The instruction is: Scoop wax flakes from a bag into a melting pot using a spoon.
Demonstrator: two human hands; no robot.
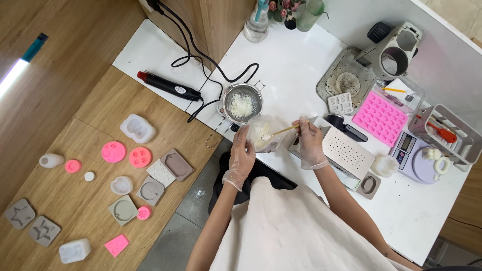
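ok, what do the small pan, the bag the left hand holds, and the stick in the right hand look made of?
Small pan: likely polished metal, with a shiny grey rim and wire handle.
Bag in the left hand: thin clear plastic film, see-through and crinkled.
Stick in the right hand: probably wood or bamboo, pale tan and matte.

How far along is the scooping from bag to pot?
Done: some white flakes already sit in the small metal pot. In hand: the left hand holds the clear plastic bag open beside the pot, while the right hand works a wooden stick into it. Left: white material remains in the bag, and the silicone moulds on the wooden surface look unfilled.
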